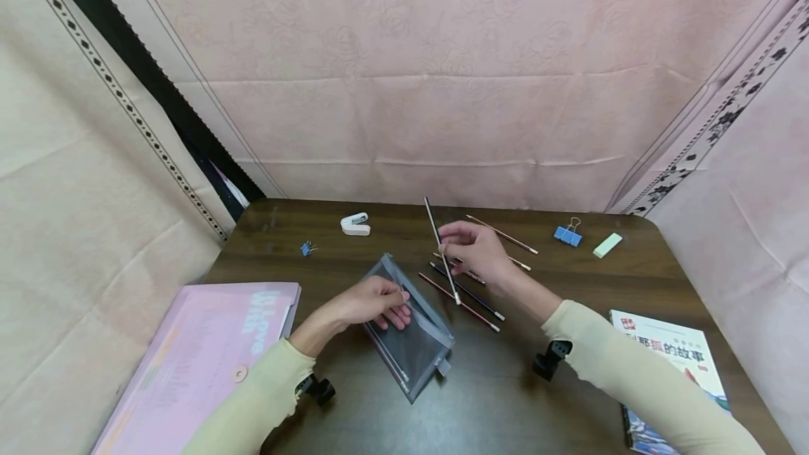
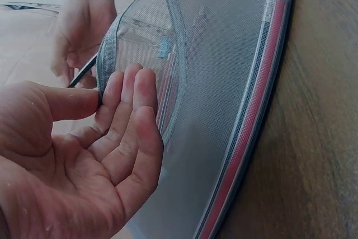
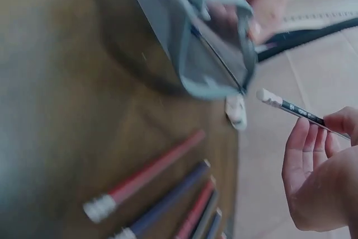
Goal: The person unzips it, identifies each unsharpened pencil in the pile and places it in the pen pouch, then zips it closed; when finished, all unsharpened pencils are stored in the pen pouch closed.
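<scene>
A grey mesh zip pouch [image 1: 412,364] lies slanted on the desk, its mouth held apart. My left hand [image 1: 378,302] pinches the rim of that mouth between thumb and fingers. Through the mesh in the left wrist view, a red pencil [image 2: 273,40] and a dark one lie along the pouch's edge. My right hand [image 1: 478,251] grips a dark pencil [image 3: 305,113] with a white eraser end, held above the desk just right of the pouch. In the right wrist view, that eraser end is near the pouch mouth. Several loose pencils [image 1: 502,233] lie beneath and beyond my right hand.
A white stapler [image 1: 355,225] and a small blue binder clip [image 1: 307,248] lie at the back left. Back right are a larger blue binder clip [image 1: 567,235] and a pale green eraser-like block [image 1: 607,245]. A pink folder [image 1: 208,364] lies left, a book [image 1: 679,346] right.
</scene>
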`<state>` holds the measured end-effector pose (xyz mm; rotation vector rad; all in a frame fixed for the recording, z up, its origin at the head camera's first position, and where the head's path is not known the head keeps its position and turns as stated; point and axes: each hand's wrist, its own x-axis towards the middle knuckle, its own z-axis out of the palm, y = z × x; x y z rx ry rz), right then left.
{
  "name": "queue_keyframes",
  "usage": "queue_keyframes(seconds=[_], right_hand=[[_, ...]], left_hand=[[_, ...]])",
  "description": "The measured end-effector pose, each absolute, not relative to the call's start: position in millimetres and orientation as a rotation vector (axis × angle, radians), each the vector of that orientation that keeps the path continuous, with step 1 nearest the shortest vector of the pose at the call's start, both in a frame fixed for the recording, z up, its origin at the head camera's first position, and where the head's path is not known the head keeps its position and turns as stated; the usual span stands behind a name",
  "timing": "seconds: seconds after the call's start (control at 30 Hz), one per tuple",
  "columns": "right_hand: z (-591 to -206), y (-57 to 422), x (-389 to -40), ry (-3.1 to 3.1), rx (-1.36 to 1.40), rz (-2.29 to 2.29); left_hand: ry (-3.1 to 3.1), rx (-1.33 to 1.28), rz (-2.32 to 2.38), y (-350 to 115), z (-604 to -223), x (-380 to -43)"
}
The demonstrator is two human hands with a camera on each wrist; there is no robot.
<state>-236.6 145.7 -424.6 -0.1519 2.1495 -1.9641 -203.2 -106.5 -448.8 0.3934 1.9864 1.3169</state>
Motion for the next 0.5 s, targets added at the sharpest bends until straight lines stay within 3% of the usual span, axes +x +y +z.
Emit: queue_keyframes(seconds=[0.5], right_hand=[[-465.0,112.1,-208.4,1.998,-0.037,-1.8]], left_hand=[[1.994,0.4,1.319,-107.2,-448.5,-203.2]])
